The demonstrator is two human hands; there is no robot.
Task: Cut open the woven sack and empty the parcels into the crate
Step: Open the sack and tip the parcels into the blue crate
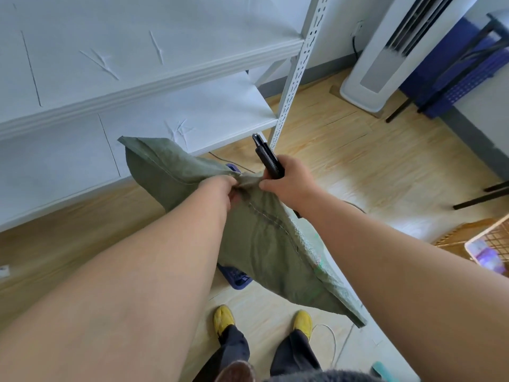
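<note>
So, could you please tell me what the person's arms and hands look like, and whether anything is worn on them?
Both arms are bare all the way up: no sleeves show on either forearm. The left hand and the right hand wear no gloves, and no watch, bracelet or ring can be seen on the wrists or fingers. No markings are visible on either arm.

Sack (pixel 256 238) above the crate (pixel 235 277), shelf unit (pixel 154 86) behind, basket (pixel 484 241) to the right

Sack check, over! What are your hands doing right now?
Left hand grips green sack, held up off the floor. Right hand grips black cutter, thumb on sack. Blue crate below, mostly hidden by sack.
</note>
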